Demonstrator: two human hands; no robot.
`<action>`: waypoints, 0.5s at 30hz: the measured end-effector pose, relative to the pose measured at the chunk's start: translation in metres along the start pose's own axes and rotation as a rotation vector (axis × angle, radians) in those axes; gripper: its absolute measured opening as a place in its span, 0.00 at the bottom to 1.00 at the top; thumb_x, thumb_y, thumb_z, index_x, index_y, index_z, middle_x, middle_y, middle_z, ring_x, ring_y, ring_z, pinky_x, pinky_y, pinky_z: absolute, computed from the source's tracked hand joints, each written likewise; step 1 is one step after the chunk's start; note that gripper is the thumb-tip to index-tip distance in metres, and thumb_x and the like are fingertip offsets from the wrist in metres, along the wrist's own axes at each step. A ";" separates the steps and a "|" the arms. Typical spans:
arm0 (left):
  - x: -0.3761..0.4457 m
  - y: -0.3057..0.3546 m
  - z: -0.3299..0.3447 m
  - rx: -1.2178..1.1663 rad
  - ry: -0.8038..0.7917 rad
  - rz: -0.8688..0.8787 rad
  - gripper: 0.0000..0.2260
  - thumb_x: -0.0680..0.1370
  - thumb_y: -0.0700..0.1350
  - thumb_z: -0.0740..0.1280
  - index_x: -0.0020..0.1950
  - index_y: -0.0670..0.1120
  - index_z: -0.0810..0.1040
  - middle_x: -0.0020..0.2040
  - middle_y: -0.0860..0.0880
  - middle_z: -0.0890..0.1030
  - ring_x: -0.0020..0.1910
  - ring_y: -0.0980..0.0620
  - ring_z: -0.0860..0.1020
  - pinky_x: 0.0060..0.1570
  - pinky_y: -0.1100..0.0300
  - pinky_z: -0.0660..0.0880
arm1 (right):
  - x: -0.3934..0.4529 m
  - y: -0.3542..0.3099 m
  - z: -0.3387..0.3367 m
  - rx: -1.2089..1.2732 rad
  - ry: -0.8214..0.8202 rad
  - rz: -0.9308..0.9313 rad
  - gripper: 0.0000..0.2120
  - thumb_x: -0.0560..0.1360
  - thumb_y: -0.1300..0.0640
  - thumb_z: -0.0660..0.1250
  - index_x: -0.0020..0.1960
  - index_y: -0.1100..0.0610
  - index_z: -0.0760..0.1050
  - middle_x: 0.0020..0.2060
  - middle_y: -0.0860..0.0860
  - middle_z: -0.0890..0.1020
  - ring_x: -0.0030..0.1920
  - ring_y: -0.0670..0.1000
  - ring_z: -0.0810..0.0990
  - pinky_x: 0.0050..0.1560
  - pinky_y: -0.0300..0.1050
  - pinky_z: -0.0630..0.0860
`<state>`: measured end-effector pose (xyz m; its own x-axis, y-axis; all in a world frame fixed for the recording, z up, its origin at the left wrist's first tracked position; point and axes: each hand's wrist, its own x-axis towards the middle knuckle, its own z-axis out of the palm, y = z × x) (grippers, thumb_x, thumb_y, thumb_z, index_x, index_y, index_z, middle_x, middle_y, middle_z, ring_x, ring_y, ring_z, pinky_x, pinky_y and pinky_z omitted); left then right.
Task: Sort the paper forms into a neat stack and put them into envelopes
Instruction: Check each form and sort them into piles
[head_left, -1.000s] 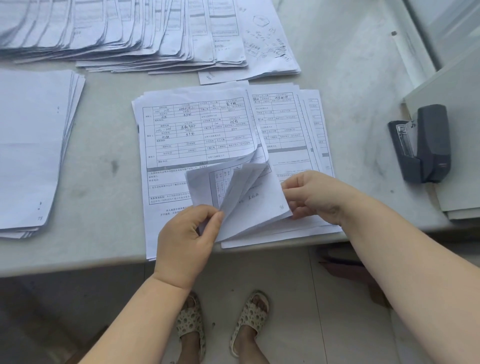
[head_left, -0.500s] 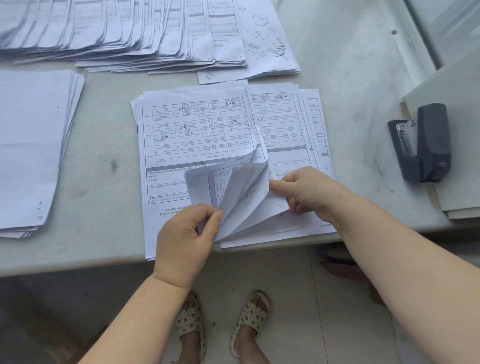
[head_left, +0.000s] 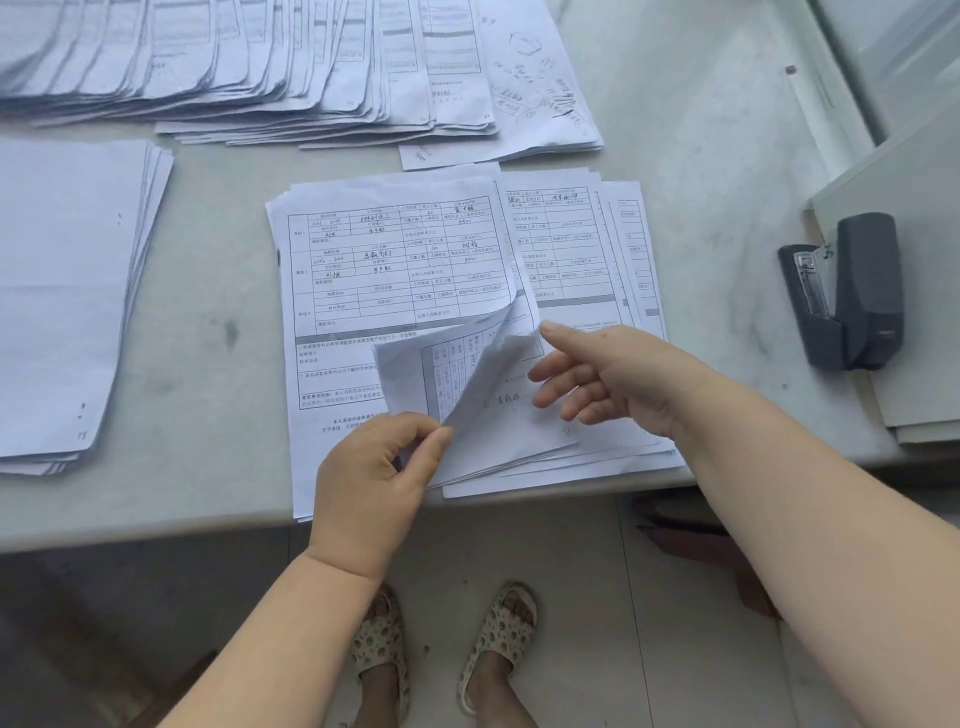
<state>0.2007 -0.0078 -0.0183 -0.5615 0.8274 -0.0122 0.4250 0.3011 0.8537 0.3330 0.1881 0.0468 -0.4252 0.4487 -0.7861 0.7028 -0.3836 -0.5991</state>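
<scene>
A loose pile of printed forms (head_left: 395, 270) lies at the table's near edge, with more forms (head_left: 566, 244) fanned out beneath it to the right. My left hand (head_left: 379, 473) pinches the folded-back lower corners of the top sheets (head_left: 457, 374) between thumb and fingers. My right hand (head_left: 602, 374) hovers just right of the lifted corners, fingers spread and straight, holding nothing, above the sheet below.
A long fanned row of forms (head_left: 249, 67) runs along the back. A stack of blank-side-up sheets (head_left: 62, 291) lies at the left. A dark stapler (head_left: 852, 291) stands at the right beside grey boards (head_left: 914, 218). My sandalled feet show below the table edge (head_left: 156, 514).
My right hand has let go of the sheet it pinched and opened its fingers, moving slightly up. The lifted sheets have folded further left under my left thumb.
</scene>
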 end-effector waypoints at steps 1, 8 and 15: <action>0.000 -0.001 0.000 0.003 -0.004 0.009 0.09 0.75 0.57 0.62 0.38 0.56 0.77 0.35 0.55 0.76 0.33 0.57 0.72 0.35 0.65 0.68 | 0.001 -0.001 0.001 -0.024 -0.019 0.012 0.22 0.77 0.40 0.63 0.48 0.60 0.81 0.39 0.54 0.86 0.29 0.47 0.78 0.32 0.37 0.75; -0.002 -0.001 -0.001 0.080 0.000 0.065 0.09 0.79 0.55 0.57 0.38 0.61 0.68 0.32 0.60 0.72 0.35 0.62 0.70 0.35 0.72 0.63 | 0.008 0.003 0.001 0.046 -0.050 0.097 0.26 0.77 0.38 0.60 0.51 0.61 0.79 0.42 0.57 0.85 0.35 0.52 0.81 0.36 0.42 0.79; -0.002 -0.001 0.002 0.065 0.014 0.003 0.08 0.73 0.55 0.61 0.40 0.56 0.78 0.38 0.62 0.77 0.37 0.63 0.73 0.38 0.72 0.67 | 0.007 0.016 -0.004 0.034 -0.028 0.050 0.01 0.76 0.64 0.68 0.45 0.60 0.76 0.34 0.53 0.81 0.30 0.48 0.79 0.32 0.39 0.78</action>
<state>0.2024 -0.0093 -0.0202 -0.5702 0.8215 -0.0021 0.4719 0.3296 0.8178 0.3437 0.1884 0.0322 -0.4060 0.4061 -0.8187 0.7042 -0.4320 -0.5635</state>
